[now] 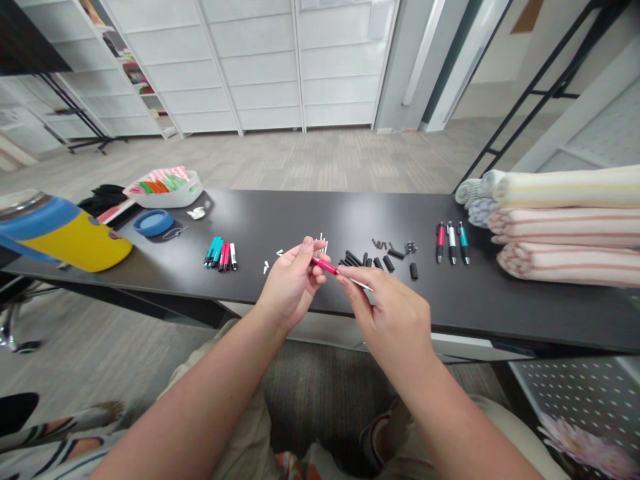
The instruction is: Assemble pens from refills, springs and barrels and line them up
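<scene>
Between the fingers of my left hand (290, 287) is a red pen barrel (327, 267). My right hand (397, 310) pinches a thin white pen refill (361, 285) at the barrel's near end; how far it sits inside is hidden by the fingers. Just beyond the hands lie more white refills (323, 243). Black tubular pen parts (389, 263) are scattered to their right, with small dark pieces (411, 247) behind. On the left are turquoise barrels (214, 252), red barrels (224, 257), a white barrel (233, 257) and small white pieces (266, 267).
Three whole pens (451, 243) stand in a row on the dark table (280, 210), beside rolled striped cloths (565, 230). At the left are a yellow and blue bottle (85, 237), a blue lid (153, 223) and a white basket (193, 191) of colourful packets.
</scene>
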### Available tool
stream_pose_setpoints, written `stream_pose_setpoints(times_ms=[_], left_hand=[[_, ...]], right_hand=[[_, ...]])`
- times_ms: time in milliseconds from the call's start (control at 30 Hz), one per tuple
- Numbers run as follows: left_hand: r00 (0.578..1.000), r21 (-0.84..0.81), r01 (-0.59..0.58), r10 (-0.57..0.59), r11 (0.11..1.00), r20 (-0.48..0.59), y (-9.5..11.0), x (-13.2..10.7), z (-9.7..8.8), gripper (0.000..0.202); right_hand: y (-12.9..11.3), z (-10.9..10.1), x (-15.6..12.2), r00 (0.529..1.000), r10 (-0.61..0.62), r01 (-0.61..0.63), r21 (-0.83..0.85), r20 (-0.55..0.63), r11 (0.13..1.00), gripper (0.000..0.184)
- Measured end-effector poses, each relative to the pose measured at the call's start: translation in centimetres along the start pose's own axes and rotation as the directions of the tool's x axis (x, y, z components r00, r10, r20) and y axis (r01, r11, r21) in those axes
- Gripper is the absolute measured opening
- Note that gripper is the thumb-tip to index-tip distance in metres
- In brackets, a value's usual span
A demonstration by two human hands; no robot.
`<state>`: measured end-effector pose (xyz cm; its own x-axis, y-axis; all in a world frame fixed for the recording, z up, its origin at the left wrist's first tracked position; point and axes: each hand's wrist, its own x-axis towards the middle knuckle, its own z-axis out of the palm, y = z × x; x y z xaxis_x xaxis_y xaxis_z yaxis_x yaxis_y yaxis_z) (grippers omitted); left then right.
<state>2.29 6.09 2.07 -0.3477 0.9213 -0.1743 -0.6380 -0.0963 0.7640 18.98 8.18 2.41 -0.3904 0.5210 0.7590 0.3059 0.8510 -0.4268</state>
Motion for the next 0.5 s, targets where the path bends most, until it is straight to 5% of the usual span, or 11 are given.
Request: stream_pose_setpoints(times_ms=[500], left_hand=[[0.998, 0.081, -0.065, 0.064, 0.995, 0.011, 0.43, 0.08, -0.33, 0.034]], right_hand=[[-0.04, -0.68, 0.01, 0.964, 0.253, -0.262, 0.119, 0.086, 0.958, 0.012]])
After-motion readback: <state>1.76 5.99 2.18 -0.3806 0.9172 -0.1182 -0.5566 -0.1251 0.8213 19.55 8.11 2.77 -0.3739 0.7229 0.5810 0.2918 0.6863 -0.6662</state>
